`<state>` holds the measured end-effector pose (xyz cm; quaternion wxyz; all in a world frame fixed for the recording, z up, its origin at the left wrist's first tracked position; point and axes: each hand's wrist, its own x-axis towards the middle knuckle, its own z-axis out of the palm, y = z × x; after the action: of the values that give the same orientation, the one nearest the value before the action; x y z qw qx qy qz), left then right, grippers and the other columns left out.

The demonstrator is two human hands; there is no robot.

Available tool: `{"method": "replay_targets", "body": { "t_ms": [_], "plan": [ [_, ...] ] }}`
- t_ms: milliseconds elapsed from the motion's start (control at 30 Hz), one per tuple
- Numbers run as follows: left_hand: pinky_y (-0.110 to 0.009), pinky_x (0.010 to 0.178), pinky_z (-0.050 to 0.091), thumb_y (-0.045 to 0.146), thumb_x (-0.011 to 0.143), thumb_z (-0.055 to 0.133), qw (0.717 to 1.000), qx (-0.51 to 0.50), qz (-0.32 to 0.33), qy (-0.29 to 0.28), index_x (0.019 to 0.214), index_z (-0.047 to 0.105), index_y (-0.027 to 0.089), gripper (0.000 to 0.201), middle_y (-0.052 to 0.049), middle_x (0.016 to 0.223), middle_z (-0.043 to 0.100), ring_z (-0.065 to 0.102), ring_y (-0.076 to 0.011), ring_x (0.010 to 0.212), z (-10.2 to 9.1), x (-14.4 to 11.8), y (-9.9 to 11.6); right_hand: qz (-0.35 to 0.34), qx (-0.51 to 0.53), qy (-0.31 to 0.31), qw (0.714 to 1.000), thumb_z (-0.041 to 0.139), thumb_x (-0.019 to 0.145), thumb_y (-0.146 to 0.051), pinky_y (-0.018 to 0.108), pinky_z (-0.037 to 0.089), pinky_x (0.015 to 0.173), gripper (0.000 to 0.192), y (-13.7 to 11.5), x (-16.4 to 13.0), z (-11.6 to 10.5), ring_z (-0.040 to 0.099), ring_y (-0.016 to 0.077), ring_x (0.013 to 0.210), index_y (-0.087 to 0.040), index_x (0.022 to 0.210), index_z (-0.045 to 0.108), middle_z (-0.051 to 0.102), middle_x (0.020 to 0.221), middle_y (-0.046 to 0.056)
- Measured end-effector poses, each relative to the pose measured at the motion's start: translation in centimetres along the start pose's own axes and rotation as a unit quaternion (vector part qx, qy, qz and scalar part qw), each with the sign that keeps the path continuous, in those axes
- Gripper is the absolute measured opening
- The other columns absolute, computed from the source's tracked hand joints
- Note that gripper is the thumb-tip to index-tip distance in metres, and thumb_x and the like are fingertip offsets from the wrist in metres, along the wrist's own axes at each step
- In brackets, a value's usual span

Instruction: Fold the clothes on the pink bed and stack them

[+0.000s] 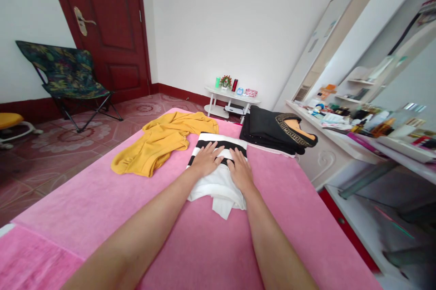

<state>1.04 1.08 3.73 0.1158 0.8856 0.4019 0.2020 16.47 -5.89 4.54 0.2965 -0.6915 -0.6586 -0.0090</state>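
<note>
A folded white shirt (218, 185) with black stripes lies on the pink bed cover, its white collar end toward me and a white flap sticking out at the near edge. Flat on its left side rests my left hand (205, 159), fingers spread over the stripes. My right hand (240, 169) lies on the shirt's right side, fingers stretched forward and open. To the left, a yellow garment (166, 138) is spread loosely and crumpled. Beyond my right hand sits a stack of folded black clothes (264, 126), the top one having a gold-patterned neckline.
The pink-covered bed (286, 208) fills the foreground. On the right, a dressing table (337, 133) carries many bottles and a mirror. A small white shelf (225, 94) stands by the far wall. A folding chair (71, 72) is near the red door (109, 22), with a yellow stool (10, 120) at far left.
</note>
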Motion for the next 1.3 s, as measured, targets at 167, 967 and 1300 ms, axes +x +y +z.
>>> {"method": "replay_targets", "body": {
  "t_ms": [167, 967, 1300],
  "plan": [
    [-0.051, 0.111, 0.015, 0.054, 0.094, 0.029, 1.000, -0.021, -0.001, -0.010, 0.144, 0.028, 0.034, 0.054, -0.001, 0.154, 0.017, 0.011, -0.0268, 0.141, 2.1, -0.5, -1.9, 0.016, -0.002, -0.049, 0.999, 0.037, 0.092, -0.040, 0.049, 0.022, 0.110, 0.052, 2.3, -1.0, 3.0, 0.021, 0.0247, 0.139, -0.028, 0.143, 0.033, 0.024, 0.152, 0.004],
    [-0.042, 0.113, 0.019, 0.040, 0.089, 0.051, 0.978, -0.202, 0.051, 0.014, 0.133, 0.049, 0.028, 0.046, -0.004, 0.149, 0.032, 0.020, -0.0238, 0.139, 1.4, -0.4, -3.7, -0.117, 0.031, -0.233, 0.965, 0.051, 0.074, -0.011, 0.021, 0.037, 0.062, 0.024, -5.0, -2.6, -3.3, 0.060, 0.0122, 0.072, -0.024, 0.079, 0.071, 0.069, 0.081, -0.002],
    [-0.043, 0.112, 0.019, 0.040, 0.090, 0.050, 0.980, -0.193, 0.050, 0.006, 0.134, 0.048, 0.026, 0.046, -0.005, 0.149, 0.030, 0.019, -0.0249, 0.139, 1.1, -0.6, -3.4, -0.068, -0.031, -0.271, 0.960, 0.067, 0.063, -0.013, 0.021, 0.032, 0.056, 0.015, -5.9, -3.0, -3.6, 0.060, 0.0108, 0.067, -0.025, 0.073, 0.068, 0.068, 0.074, -0.006]
  ]
}}
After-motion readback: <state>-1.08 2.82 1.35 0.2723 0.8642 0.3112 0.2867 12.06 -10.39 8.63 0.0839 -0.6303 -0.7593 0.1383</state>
